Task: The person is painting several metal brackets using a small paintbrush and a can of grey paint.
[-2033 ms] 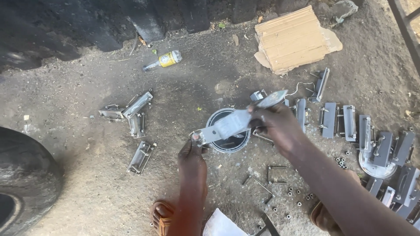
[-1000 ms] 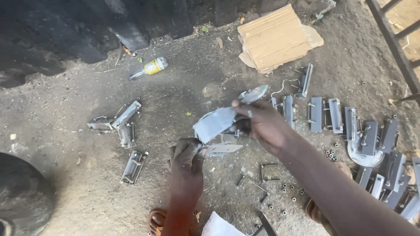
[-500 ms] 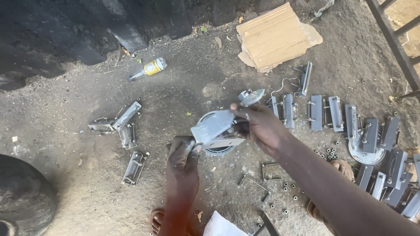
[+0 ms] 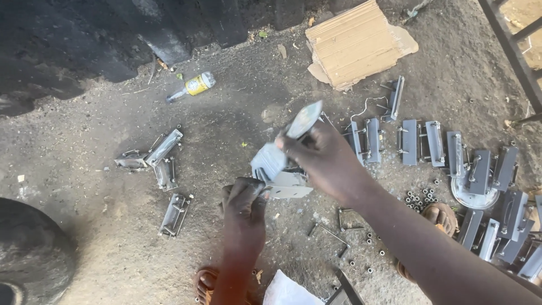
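Right hand (image 4: 327,161) fingers gripping metal bracket (image 4: 270,160) | left hand (image 4: 244,197) fingers pinching its lower plate (image 4: 289,185) | risk: plate slipping toward loose nuts (image 4: 420,197) at 3 o'clock

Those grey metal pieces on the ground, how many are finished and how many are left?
A long row of grey metal brackets lies sorted on the right, seemingly done, though I cannot count them exactly. The right hand and left hand hold one folded grey metal bracket between them. A few loose brackets on the left and scattered small nuts look untouched.
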